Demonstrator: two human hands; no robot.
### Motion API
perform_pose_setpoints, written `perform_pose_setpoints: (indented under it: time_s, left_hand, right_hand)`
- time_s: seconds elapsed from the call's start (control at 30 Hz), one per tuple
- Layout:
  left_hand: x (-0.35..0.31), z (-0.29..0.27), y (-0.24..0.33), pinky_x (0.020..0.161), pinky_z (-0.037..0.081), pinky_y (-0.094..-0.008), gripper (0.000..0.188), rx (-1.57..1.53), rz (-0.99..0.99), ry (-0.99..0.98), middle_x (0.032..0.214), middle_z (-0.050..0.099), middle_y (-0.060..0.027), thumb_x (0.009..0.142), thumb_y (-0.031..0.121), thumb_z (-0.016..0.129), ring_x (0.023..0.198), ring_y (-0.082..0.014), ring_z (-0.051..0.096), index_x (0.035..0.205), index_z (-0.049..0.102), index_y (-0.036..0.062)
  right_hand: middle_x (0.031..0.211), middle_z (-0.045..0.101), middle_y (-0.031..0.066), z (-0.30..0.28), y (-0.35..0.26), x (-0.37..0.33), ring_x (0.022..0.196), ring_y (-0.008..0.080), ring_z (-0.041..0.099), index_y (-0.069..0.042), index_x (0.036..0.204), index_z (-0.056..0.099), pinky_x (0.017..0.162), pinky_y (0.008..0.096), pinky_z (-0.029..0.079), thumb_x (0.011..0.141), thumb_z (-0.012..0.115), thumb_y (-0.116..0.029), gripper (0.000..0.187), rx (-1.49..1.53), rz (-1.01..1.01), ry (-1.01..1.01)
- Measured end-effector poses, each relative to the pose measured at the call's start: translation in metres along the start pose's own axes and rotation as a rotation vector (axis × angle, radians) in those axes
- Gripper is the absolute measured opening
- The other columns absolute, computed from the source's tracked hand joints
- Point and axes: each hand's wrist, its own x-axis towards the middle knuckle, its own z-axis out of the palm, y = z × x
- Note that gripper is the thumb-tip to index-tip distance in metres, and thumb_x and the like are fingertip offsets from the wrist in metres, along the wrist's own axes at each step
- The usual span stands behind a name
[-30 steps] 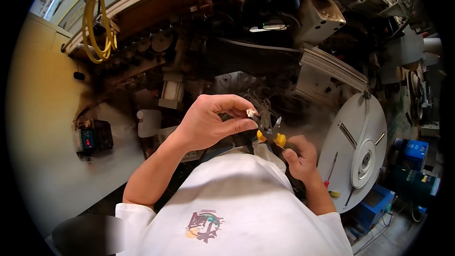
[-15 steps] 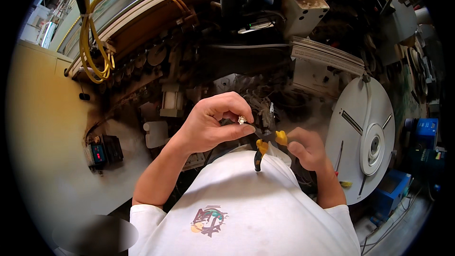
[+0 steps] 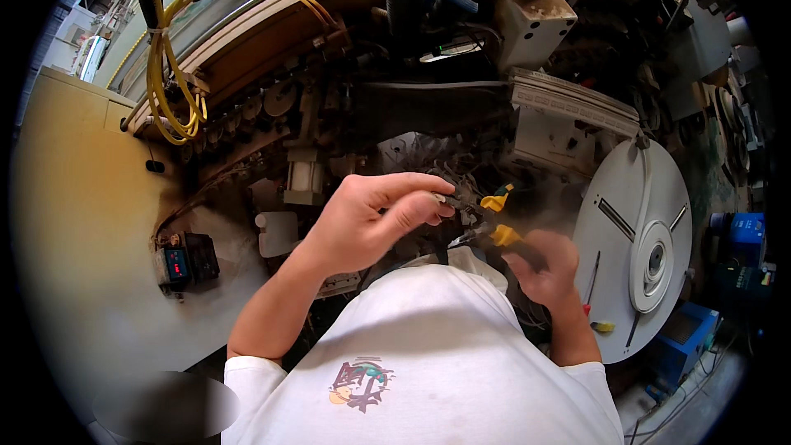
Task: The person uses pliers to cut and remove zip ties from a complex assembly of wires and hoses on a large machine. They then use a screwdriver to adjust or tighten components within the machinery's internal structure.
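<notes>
My left hand (image 3: 367, 222) is in the middle, its thumb and fingers pinched on a small pale piece (image 3: 441, 198) that is mostly hidden by the fingertips. To the right, my right hand (image 3: 546, 265) is closed around a handle of pliers (image 3: 504, 236) with yellow and black grips. Their other yellow grip (image 3: 495, 201) stands apart, farther up. The dark metal head lies between the two hands, close to the left fingertips; I cannot tell whether its jaws touch the piece.
A large white disc (image 3: 606, 280) with a round hub (image 3: 655, 259) stands at the right. Dark machinery with rollers (image 3: 280, 99) runs beyond my hands. Yellow cables (image 3: 156, 74) hang at the upper left. On the pale surface at left sits a small device with a red display (image 3: 175, 264).
The pliers have turned, so the grip that pointed down toward my shirt now points up and away. My left fingers have shifted slightly right; my right hand has moved slightly nearer to me.
</notes>
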Motion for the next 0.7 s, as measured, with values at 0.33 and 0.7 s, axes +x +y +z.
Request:
perform_pose_setpoints:
  time_s: [0.33,0.7]
  left_hand:
    - [0.02,0.012,-0.003,0.083,0.059,-0.028,0.019,-0.041,-0.191,0.001,0.093,0.076,-0.0096,0.096,0.013,0.072,0.088,-0.0138,0.071,0.104,0.075,-0.0038]
    - [0.044,0.056,-0.075,0.068,0.057,-0.0237,0.01,-0.087,0.291,0.367,0.103,0.074,-0.0134,0.092,-0.002,0.061,0.077,-0.0103,0.069,0.086,0.069,-0.0023]
  right_hand:
    - [0.067,0.053,0.0075,-0.005,0.008,-0.009,0.048,0.0238,0.047,-0.006,0.098,0.058,0.044,0.0338,0.035,0.075,0.086,-0.006,0.037,-0.196,-0.121,0.065]
    - [0.068,0.059,0.0087,0.025,-0.009,-0.026,0.051,0.0154,0.054,-0.002,0.097,0.061,0.048,0.0261,0.042,0.082,0.085,-0.009,0.029,0.046,0.355,0.175]
